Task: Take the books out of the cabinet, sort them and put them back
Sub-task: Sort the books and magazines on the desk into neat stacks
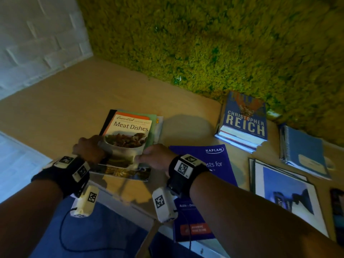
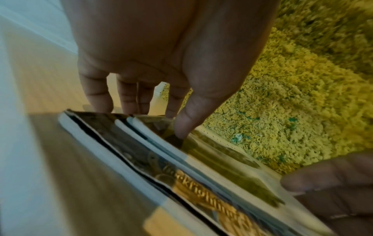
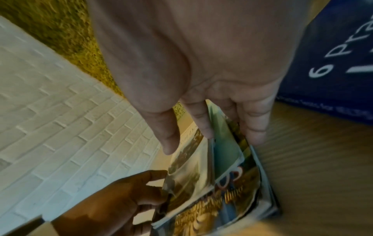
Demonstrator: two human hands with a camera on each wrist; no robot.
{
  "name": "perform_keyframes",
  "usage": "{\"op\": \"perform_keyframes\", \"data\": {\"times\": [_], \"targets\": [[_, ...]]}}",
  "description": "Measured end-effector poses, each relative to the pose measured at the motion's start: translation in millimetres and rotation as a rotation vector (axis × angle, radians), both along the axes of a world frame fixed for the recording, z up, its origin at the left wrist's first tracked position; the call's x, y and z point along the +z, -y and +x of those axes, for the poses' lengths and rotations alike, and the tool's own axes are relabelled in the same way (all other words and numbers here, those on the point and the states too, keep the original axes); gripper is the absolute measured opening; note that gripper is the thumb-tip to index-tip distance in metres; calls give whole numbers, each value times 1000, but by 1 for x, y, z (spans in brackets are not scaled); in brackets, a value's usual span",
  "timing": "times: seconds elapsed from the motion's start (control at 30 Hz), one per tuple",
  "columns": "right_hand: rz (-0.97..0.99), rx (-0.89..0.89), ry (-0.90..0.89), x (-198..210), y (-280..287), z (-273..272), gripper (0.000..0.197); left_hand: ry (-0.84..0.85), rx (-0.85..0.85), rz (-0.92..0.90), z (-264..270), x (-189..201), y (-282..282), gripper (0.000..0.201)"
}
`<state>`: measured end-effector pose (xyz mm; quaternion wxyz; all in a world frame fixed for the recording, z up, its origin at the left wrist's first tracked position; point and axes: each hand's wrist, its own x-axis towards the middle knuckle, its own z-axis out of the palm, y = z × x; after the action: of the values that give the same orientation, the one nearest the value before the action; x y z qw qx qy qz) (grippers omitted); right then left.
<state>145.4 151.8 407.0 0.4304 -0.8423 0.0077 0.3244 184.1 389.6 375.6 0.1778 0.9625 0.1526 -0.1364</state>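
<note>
Wooden desk (image 1: 65,108) carries the stack of books (image 1: 126,173), Meat Dishes cookbook (image 1: 130,127) on top, and I see it held between both grips. My left grip (image 1: 89,148) clamps the stack's left edge, thumb on the cover, fingers down the side. My right grip (image 1: 154,157) pinches the near right corner, fingers among the covers. Just right of it lies a purple Kaplan book (image 1: 210,159).

My right hand (image 3: 191,63) sits over the stack of books (image 3: 201,183), index fingertip tucked between two covers, thumb above the top one. My left hand (image 3: 113,206) grips the stack's left edge. Right of the stack lies a blue book (image 3: 333,55); left of it, a white brick wall (image 3: 60,119).
</note>
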Motion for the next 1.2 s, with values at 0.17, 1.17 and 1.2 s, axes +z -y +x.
{"op": "perform_keyframes", "data": {"times": [0.17, 1.17, 1.2], "targets": [[27, -56, 211, 39, 59, -37, 35, 273, -192, -165, -58, 27, 75, 55], [-102, -1053, 349, 22, 329, -12, 42, -4, -506, -587, 57, 65, 369, 72], [-94, -1055, 311, 16, 335, -1, 48, -14, -500, -569, 71, 65, 375, 75]]}}
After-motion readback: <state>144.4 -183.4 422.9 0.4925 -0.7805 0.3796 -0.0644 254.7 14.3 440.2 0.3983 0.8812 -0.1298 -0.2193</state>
